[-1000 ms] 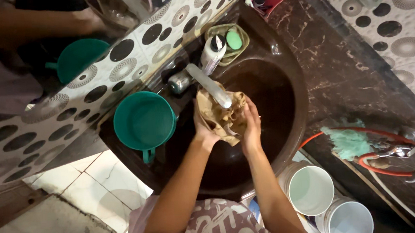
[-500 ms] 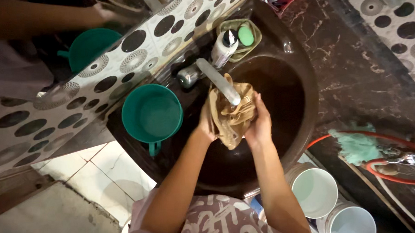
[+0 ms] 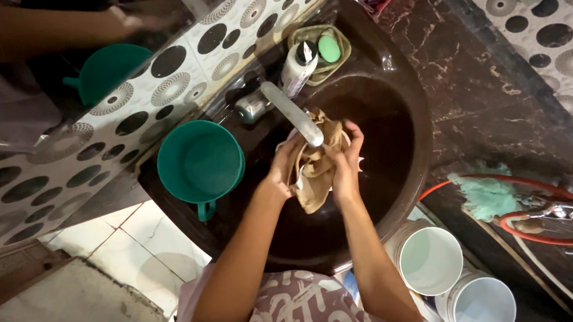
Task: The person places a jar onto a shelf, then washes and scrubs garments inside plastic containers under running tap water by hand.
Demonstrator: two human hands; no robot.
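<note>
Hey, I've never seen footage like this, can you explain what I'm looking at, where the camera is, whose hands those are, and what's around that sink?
There is no machine here. The camera sits on a person's head and looks straight down, so the two bare arms reaching up from the bottom edge are the wearer's own. The left hand and right hand together grip a crumpled tan cloth under a metal tap, over a dark round sink. Whether water is running cannot be told. On the sink's rim stand a green mug, a white bottle and a soap dish holding a green soap. To the right is a dark marble counter with a pale green rag. Below it stand two white buckets. At top left a mirror reflects the scene.
</note>
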